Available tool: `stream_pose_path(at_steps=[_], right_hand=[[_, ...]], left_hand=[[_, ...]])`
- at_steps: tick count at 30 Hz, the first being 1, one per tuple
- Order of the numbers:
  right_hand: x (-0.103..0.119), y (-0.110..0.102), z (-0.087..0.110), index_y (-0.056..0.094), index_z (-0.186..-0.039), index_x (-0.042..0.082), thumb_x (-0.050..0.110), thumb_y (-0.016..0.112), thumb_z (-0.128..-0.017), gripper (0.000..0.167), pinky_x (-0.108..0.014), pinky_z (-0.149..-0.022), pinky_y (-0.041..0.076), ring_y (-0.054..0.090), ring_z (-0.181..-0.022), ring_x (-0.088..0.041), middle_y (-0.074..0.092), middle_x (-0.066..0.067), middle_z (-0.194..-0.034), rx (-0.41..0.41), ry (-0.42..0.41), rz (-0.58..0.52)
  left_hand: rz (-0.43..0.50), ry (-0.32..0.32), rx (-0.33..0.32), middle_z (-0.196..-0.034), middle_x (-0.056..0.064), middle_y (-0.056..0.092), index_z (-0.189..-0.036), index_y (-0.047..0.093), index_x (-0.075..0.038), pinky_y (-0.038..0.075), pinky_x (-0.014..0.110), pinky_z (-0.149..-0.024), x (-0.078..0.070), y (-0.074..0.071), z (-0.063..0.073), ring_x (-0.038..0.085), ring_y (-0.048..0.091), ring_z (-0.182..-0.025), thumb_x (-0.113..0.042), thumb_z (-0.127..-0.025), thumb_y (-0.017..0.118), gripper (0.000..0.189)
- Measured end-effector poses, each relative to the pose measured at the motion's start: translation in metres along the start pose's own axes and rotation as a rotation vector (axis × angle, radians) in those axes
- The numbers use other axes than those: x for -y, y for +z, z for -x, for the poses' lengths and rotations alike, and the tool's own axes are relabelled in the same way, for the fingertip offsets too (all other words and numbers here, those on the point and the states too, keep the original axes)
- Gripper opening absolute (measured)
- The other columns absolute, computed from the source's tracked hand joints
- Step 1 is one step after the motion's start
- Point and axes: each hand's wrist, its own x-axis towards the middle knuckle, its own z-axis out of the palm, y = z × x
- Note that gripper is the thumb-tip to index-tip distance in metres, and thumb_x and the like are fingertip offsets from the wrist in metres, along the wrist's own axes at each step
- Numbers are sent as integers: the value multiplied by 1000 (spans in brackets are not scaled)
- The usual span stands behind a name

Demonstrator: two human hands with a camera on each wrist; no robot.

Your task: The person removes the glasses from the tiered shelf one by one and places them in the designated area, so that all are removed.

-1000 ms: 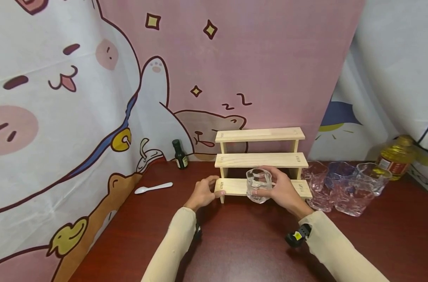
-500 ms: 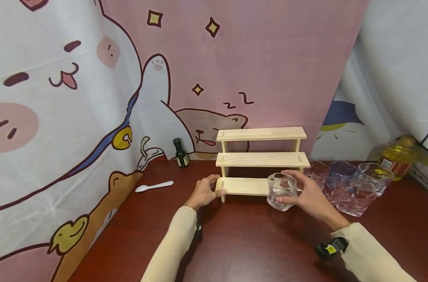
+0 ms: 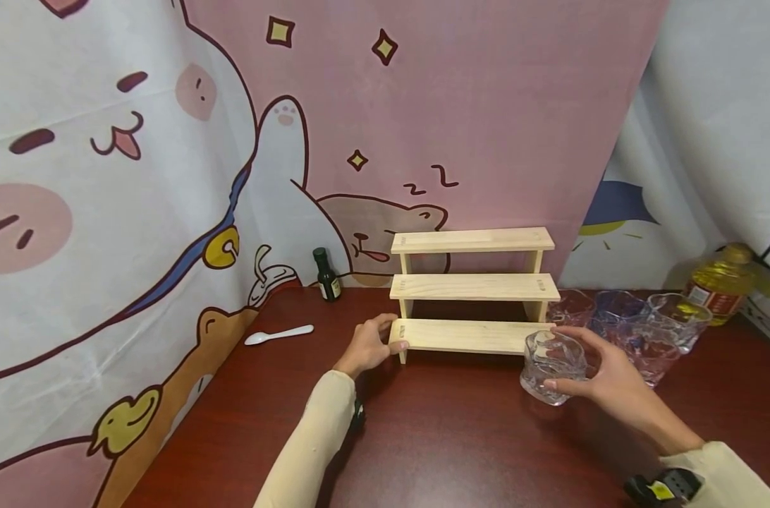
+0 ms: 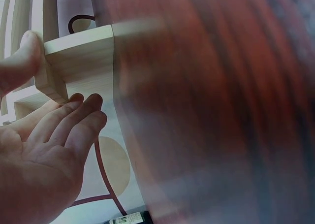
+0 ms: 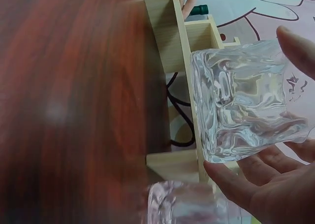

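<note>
My right hand [image 3: 613,374] holds a clear, wavy-walled drinking glass [image 3: 553,367], thumb on one side and fingers on the other. In the head view it overlaps the right end of the lowest step of a three-tier wooden display rack [image 3: 467,335]. The glass [image 5: 241,101] looks empty in the right wrist view. At the rack's other end, my left hand [image 3: 367,347] grips the lowest board between thumb and fingers. The left wrist view shows the thumb [image 4: 30,51] against the board [image 4: 78,44], with the fingertips at its opposite edge.
Several clear, pink and blue-tinted glasses [image 3: 651,346] crowd together right of the rack, an oil bottle [image 3: 723,286] behind them. A small dark green bottle [image 3: 326,275] and a white spoon [image 3: 278,335] are at the left. A printed cloth [image 3: 486,106] hangs behind the table [image 3: 436,437].
My right hand has carried the glass rightward and slightly toward me, from over the middle of the lowest board to its right end. The left hand keeps its grip on the rack.
</note>
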Motion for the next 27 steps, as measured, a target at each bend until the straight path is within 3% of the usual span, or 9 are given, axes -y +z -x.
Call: stream_pose_path(at_steps=[4, 11, 13, 16, 18, 20, 22, 26, 27], right_hand=[[-11, -6, 10, 48, -146, 9, 28, 88, -77, 82, -11, -77, 43, 42, -103, 23, 58, -16, -135, -13, -18, -11], [-34, -18, 26, 50, -144, 9, 22, 88, -77, 78, -10, -72, 43, 49, -100, 21, 49, 35, -118, -43, -19, -8], [-42, -23, 30, 50, -144, 11, 25, 88, -77, 78, -8, -72, 40, 43, -102, 25, 46, 38, -119, -56, 4, 18], [-51, -30, 36, 45, -148, 10, 32, 86, -79, 83, -14, -76, 41, 47, -113, 11, 52, 16, -134, -50, 77, 73], [-57, -34, 38, 39, -151, 7, 36, 85, -81, 89, -30, -85, 47, 50, -127, -15, 49, -8, -145, -36, 135, 94], [-62, -40, 41, 33, -153, 3, 39, 82, -83, 93, -51, -89, 45, 41, -130, -46, 37, -31, -150, -25, 182, 113], [-67, -46, 42, 29, -154, -1, 42, 81, -84, 97, -67, -86, 38, 34, -128, -60, 32, -38, -150, -22, 225, 134], [-80, -55, 48, 25, -154, -3, 47, 79, -84, 102, -74, -91, 30, 27, -130, -65, 26, -43, -150, -59, 307, 167], [-86, -56, 51, 27, -153, -4, 46, 81, -83, 101, -68, -95, 35, 38, -130, -53, 31, -40, -149, -96, 311, 169]], left_hand=[[0, -2, -1, -142, 18, 60, -141, 54, -2, 49, 47, -106, -1, 0, 0, 32, 62, -128, -19, -86, 80, 63], [15, -9, 3, -143, 18, 59, -142, 53, -2, 47, 48, -109, -2, -2, -2, 32, 60, -131, -20, -86, 80, 64], [13, -7, 2, -143, 18, 60, -141, 53, -2, 47, 48, -109, -2, -2, -2, 32, 60, -130, -20, -86, 80, 64], [8, -8, 3, -142, 18, 60, -141, 54, -2, 47, 47, -108, -1, -1, 0, 32, 61, -130, -21, -86, 81, 64], [1, -10, 4, -142, 18, 60, -141, 54, -3, 48, 47, -108, -1, -1, 0, 31, 61, -130, -22, -86, 81, 64], [0, -8, 3, -142, 18, 60, -141, 54, -2, 48, 48, -108, 0, -1, 0, 32, 61, -130, -22, -86, 81, 65], [2, -8, -1, -142, 18, 60, -141, 54, -2, 47, 48, -108, 1, 0, 1, 32, 60, -130, -21, -86, 81, 65], [9, -10, 3, -142, 18, 61, -141, 54, -2, 47, 48, -108, 2, 1, 2, 32, 61, -130, -21, -86, 81, 65], [10, -11, 5, -142, 18, 60, -141, 54, -2, 47, 48, -108, 2, 2, 2, 32, 60, -130, -21, -86, 81, 65]])
